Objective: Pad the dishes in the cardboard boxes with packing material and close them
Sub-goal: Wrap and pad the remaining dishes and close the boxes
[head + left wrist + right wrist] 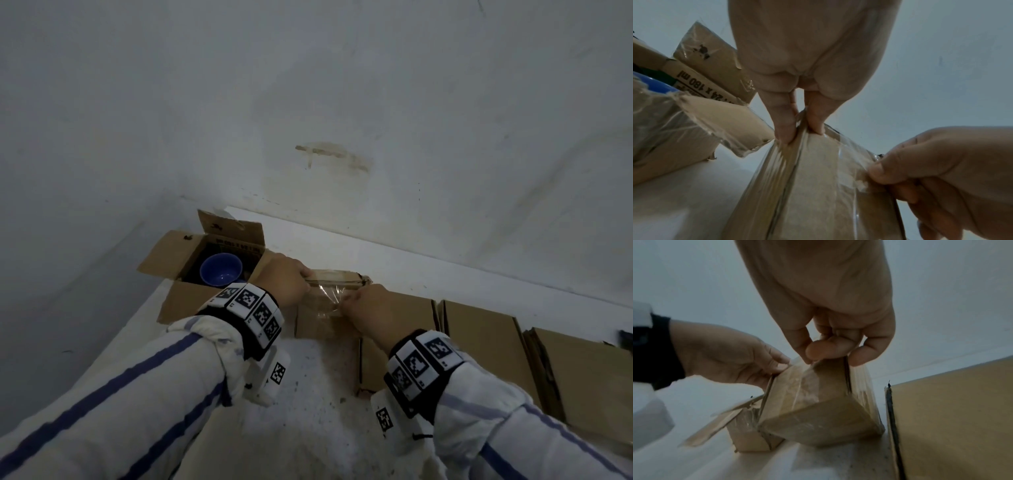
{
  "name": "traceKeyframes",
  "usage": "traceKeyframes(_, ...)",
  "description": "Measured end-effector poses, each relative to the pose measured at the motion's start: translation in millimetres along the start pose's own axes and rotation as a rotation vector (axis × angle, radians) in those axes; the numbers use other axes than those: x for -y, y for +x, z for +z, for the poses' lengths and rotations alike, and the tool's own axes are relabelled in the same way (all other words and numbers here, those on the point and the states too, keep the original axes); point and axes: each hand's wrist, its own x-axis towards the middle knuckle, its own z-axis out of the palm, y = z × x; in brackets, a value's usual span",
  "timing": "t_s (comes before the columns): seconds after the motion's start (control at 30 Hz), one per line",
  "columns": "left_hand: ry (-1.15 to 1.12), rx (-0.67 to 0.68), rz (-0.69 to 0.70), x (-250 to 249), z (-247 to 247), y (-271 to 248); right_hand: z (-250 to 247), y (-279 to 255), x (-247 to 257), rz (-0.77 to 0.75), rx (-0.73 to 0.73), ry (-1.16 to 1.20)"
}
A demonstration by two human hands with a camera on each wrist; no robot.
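Observation:
A small cardboard box (322,322) stands on the white surface, its raised top flaps covered in clear tape (329,298). My left hand (305,277) pinches the top edge of the flaps (813,186) between thumb and fingers (785,129). My right hand (346,303) pinches the clear tape (851,155) at the box's right side, fingers curled. In the right wrist view my right hand (830,356) grips tape and flap edge above the box (818,423). Left of it stands an open cardboard box (181,298) holding a blue bowl (222,274).
Flattened cardboard boxes (486,342) lie in a row to the right along the wall, one close beside the small box (951,418). The open box's flaps (701,53) stick up at the left. The white wall runs right behind everything.

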Motion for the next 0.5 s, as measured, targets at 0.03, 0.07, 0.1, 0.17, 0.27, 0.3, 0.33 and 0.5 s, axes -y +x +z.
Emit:
traceKeyframes(0.03,-0.007,0.0,-0.001,0,0,0,1,-1,1,-0.022,-0.026,-0.103)
traceKeyframes(0.07,-0.012,0.006,-0.004,-1,-1,-1,3,-1,1,-0.042,-0.048,-0.158)
traceKeyframes(0.1,-0.011,0.02,-0.007,-2,-1,-2,4,-1,2,-0.057,-0.066,-0.179)
traceKeyframes(0.17,0.022,0.034,-0.003,-6,-4,-5,6,1,3,-0.068,-0.084,-0.202)
traceKeyframes(0.27,0.03,0.051,-0.002,-9,-3,-8,8,5,4,-0.108,-0.03,-0.341)
traceKeyframes(0.3,0.064,0.045,0.001,-9,-1,-8,7,5,5,-0.133,-0.003,-0.382)
traceKeyframes(0.33,0.124,0.025,0.006,-9,2,-9,6,5,4,-0.158,0.015,-0.407)
traceKeyframes(0.5,0.295,-0.041,0.033,-13,9,-7,-6,3,-2,-0.211,-0.253,-0.363)
